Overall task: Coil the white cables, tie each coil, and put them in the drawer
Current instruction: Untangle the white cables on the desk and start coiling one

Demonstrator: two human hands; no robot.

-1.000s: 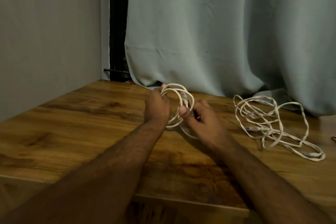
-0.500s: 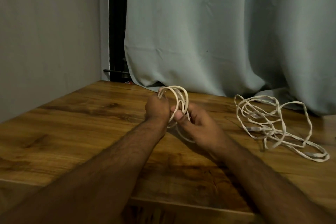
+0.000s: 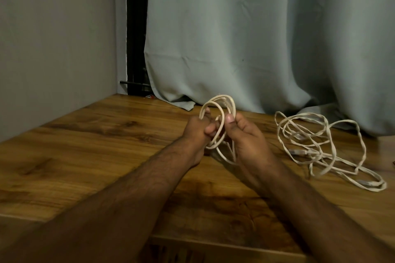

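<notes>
A coiled white cable (image 3: pixel 229 103) stands upright between both hands above the middle of the wooden table (image 3: pixel 89 156). My left hand (image 3: pixel 197 131) grips the coil's left side with curled fingers. My right hand (image 3: pixel 249 134) pinches the coil's right side with thumb up. A loose strand hangs below the hands toward the tabletop. A second white cable (image 3: pixel 316 145) lies in a loose tangle on the table to the right, apart from both hands. No drawer shows.
A grey curtain (image 3: pixel 256 38) hangs behind the table and its hem rests on the back edge. A plain wall stands at the left. The table's front edge runs under my forearms.
The coil has risen slightly and turned more upright. My right hand shifted from the coil's middle to its right side, thumb now on top.
</notes>
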